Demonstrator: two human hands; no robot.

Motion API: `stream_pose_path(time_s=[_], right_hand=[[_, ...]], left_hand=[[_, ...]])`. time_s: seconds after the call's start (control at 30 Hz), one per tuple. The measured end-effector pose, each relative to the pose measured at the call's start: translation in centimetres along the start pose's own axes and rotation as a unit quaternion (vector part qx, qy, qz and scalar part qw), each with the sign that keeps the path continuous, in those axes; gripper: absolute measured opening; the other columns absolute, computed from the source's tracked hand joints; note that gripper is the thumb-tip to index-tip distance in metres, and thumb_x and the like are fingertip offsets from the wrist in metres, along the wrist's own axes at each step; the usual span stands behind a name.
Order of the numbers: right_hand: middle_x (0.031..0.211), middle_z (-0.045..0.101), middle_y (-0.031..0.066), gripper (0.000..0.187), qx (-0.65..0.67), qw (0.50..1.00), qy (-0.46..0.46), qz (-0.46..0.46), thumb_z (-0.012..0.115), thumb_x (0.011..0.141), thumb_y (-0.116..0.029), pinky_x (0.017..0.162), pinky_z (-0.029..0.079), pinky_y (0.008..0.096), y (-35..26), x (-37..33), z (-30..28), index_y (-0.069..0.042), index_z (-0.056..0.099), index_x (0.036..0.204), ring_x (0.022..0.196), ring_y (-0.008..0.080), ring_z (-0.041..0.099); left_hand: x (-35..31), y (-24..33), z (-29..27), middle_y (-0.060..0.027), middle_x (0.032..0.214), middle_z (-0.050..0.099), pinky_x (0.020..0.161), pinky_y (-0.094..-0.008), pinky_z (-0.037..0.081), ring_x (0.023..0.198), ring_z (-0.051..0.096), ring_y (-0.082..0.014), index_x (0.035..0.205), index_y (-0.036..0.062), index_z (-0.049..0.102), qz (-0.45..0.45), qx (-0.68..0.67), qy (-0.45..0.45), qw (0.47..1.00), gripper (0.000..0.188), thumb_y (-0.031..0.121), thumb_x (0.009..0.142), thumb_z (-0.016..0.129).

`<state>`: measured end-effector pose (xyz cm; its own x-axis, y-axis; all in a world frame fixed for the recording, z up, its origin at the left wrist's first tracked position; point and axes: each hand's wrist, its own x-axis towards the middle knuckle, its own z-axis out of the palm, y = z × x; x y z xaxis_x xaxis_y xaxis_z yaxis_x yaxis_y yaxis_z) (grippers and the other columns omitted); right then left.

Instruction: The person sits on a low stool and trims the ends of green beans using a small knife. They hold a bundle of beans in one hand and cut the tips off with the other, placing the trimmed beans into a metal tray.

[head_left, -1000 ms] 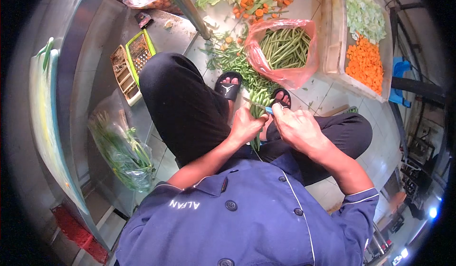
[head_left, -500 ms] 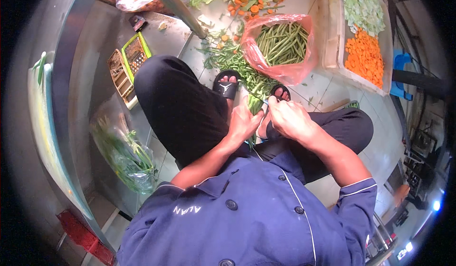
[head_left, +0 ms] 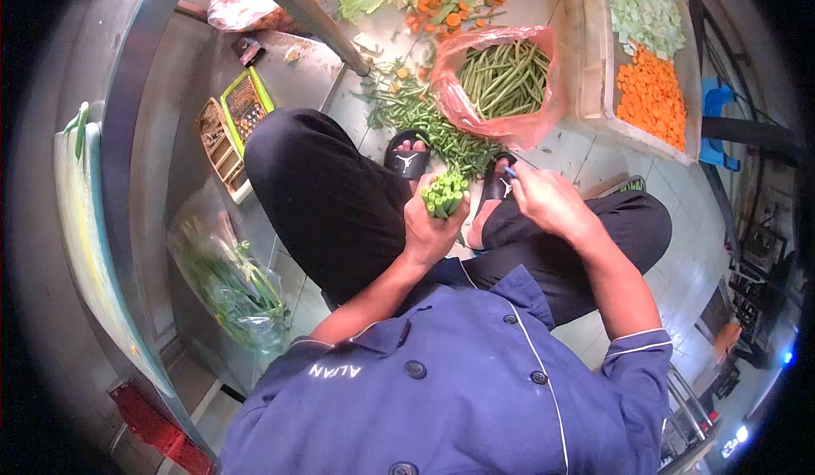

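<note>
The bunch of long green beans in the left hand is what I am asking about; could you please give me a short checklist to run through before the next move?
1. Bunch of long green beans gripped: ok, the left hand wraps around it, cut ends up.
2. Slim blue-handled tool held: ok, in the right hand, apart from the bunch.
3. Blade direction: cannot tell, no blade shows clearly.
4. Heap of chopped green pieces well away from the black open-toed sandals: not ok, it reaches right up beside them.
5. Pink translucent plastic bag of whole beans open at the top: ok.
</note>
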<state>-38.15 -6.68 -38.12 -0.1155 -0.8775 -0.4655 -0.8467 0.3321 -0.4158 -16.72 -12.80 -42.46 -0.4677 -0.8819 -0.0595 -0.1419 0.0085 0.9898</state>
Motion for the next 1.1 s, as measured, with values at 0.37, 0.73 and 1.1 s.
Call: stream_pose_path(time_s=[0.37, 0.73, 1.1], right_hand=[[0.078, 0.059, 0.0153, 0.017, 0.377, 0.913, 0.111, -0.111, 0.067, 0.095, -0.016, 0.065, 0.048, 0.0387, -3.9, -1.3, -3.1, 0.0, 0.059, 0.096, 0.069, 0.0224, 0.06], [0.083, 0.059, 0.0179, 0.018, 0.211, 0.942, 0.116, -0.235, 0.067, 0.086, -0.005, 0.066, 0.049, 0.0457, -3.8, -1.1, -2.3, -0.003, 0.054, 0.099, 0.075, 0.0416, 0.061], [0.078, 0.056, 0.018, 0.026, 0.198, 0.961, 0.142, -0.134, 0.071, 0.09, -0.014, 0.064, 0.045, 0.0419, -2.4, -0.5, -2.7, 0.002, 0.055, 0.08, 0.07, 0.0364, 0.057]], left_hand=[[-0.1, 0.4, -0.1, -0.0101, 0.092, 0.068, 0.072, -0.0316, 0.054, 0.08, 0.068, -0.0185, 0.107, 0.0, 0.061, 0.166, 0.029, -0.036, 0.985, 0.035, 0.001, 0.078, 0.08], [-0.5, -0.3, -0.2, -0.0153, 0.097, 0.067, 0.076, -0.0414, 0.054, 0.088, 0.069, -0.0351, 0.113, 0.0041, 0.062, 0.169, 0.022, -0.135, 0.976, 0.05, 0.01, 0.069, 0.085], [-0.4, -0.3, 0.0, -0.0125, 0.093, 0.069, 0.075, -0.0398, 0.055, 0.085, 0.07, -0.0326, 0.11, 0.0043, 0.063, 0.208, 0.048, -0.112, 0.971, 0.048, 0.006, 0.067, 0.085]])
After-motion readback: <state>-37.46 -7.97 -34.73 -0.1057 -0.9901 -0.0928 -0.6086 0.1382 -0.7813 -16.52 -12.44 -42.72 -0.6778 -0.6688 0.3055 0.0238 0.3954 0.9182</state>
